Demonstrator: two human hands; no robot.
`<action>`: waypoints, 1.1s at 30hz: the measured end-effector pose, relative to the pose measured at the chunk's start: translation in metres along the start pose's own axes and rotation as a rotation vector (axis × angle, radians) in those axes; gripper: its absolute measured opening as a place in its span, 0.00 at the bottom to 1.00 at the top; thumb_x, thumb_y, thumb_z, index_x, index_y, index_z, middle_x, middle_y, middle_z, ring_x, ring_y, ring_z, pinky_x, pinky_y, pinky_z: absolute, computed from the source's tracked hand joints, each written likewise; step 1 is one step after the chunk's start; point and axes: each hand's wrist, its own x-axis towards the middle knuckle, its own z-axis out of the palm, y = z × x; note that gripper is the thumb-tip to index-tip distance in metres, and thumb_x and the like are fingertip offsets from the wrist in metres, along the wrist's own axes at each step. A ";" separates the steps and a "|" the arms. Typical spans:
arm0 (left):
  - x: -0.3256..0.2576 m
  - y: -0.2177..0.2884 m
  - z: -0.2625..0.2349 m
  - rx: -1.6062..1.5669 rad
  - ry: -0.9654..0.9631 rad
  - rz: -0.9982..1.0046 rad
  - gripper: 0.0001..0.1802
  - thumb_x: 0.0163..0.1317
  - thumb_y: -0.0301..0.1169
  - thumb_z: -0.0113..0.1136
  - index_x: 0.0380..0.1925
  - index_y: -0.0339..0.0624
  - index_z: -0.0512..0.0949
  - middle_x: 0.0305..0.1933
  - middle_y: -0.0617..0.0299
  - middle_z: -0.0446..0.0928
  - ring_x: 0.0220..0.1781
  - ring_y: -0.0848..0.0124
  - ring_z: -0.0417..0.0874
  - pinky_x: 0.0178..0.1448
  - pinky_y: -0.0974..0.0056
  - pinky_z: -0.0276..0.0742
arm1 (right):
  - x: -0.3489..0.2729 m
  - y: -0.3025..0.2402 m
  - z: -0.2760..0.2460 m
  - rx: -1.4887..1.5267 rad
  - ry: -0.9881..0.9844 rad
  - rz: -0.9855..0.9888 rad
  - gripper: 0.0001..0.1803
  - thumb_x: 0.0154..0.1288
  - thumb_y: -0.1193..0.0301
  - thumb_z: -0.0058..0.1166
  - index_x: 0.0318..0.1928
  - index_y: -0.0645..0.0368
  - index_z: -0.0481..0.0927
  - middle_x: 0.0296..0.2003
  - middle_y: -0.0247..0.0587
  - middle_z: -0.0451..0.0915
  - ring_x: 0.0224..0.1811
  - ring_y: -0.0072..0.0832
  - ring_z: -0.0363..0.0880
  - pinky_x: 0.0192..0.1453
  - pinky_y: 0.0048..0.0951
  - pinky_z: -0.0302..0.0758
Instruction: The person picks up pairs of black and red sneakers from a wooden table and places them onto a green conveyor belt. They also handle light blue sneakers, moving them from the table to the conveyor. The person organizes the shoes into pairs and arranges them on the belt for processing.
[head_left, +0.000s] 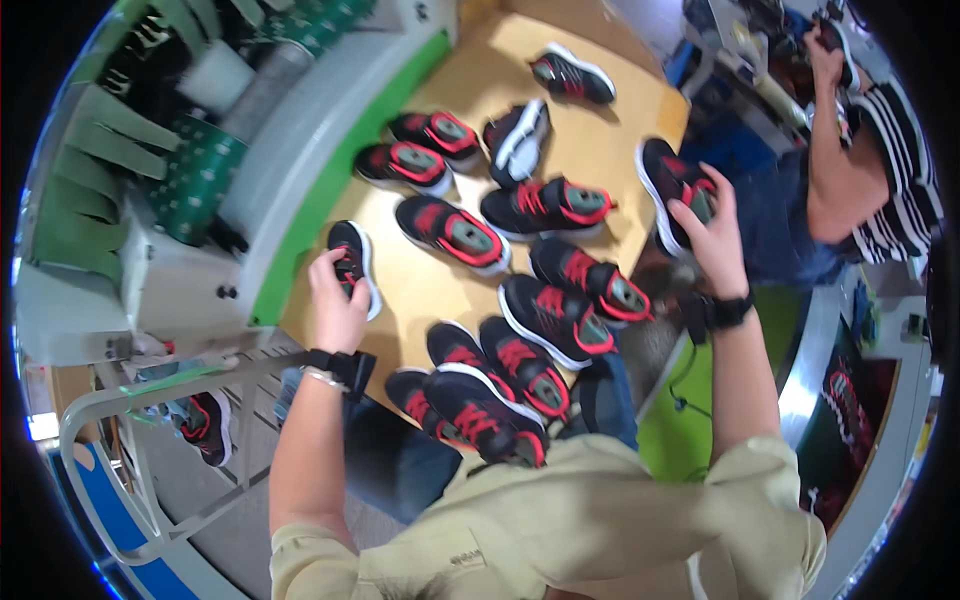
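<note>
Our left hand (pixel 335 300) closes around a black-and-red sneaker (pixel 352 262) at the wooden table's (pixel 600 140) left edge; our right hand (pixel 712 232) grips another sneaker (pixel 668 185) at its right edge. Between them lie scattered sneakers (pixel 545 305). Beyond, a co-worker's arm (pixel 835 150).

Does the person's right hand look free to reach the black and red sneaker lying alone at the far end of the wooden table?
Probably not right away: the right hand already grips a black and red sneaker, and the far sneaker lies well beyond it.
</note>
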 end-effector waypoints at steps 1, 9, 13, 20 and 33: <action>-0.014 0.009 -0.004 0.051 -0.055 0.019 0.27 0.59 0.21 0.62 0.60 0.35 0.69 0.61 0.42 0.70 0.63 0.43 0.73 0.69 0.49 0.69 | 0.003 0.010 0.005 -0.094 -0.001 -0.029 0.37 0.63 0.73 0.68 0.70 0.59 0.65 0.58 0.47 0.76 0.59 0.36 0.78 0.68 0.34 0.73; -0.064 0.044 -0.041 0.013 -0.285 -0.134 0.27 0.61 0.29 0.69 0.59 0.36 0.72 0.57 0.45 0.70 0.61 0.48 0.76 0.68 0.53 0.73 | 0.013 0.048 0.041 -0.073 -0.363 -0.104 0.41 0.62 0.73 0.69 0.73 0.58 0.62 0.65 0.51 0.71 0.70 0.39 0.70 0.76 0.38 0.65; -0.052 0.039 -0.049 0.016 -0.361 -0.185 0.33 0.59 0.32 0.71 0.63 0.38 0.70 0.58 0.44 0.69 0.62 0.47 0.76 0.69 0.52 0.74 | 0.008 0.052 0.045 0.035 -0.406 0.028 0.50 0.62 0.74 0.71 0.79 0.55 0.53 0.70 0.53 0.67 0.75 0.40 0.65 0.79 0.38 0.61; -0.041 0.038 -0.045 -0.016 -0.369 -0.191 0.35 0.58 0.28 0.66 0.66 0.36 0.67 0.68 0.37 0.68 0.67 0.44 0.75 0.70 0.51 0.72 | 0.010 0.057 0.044 0.099 -0.419 0.063 0.50 0.63 0.76 0.69 0.79 0.56 0.52 0.74 0.55 0.60 0.77 0.43 0.60 0.80 0.39 0.58; 0.158 0.101 0.021 0.745 -0.242 0.640 0.52 0.53 0.18 0.64 0.79 0.60 0.58 0.84 0.53 0.52 0.85 0.43 0.51 0.80 0.30 0.51 | 0.006 0.057 0.044 0.000 -0.383 0.029 0.48 0.64 0.73 0.67 0.79 0.58 0.51 0.74 0.54 0.59 0.77 0.44 0.60 0.81 0.40 0.57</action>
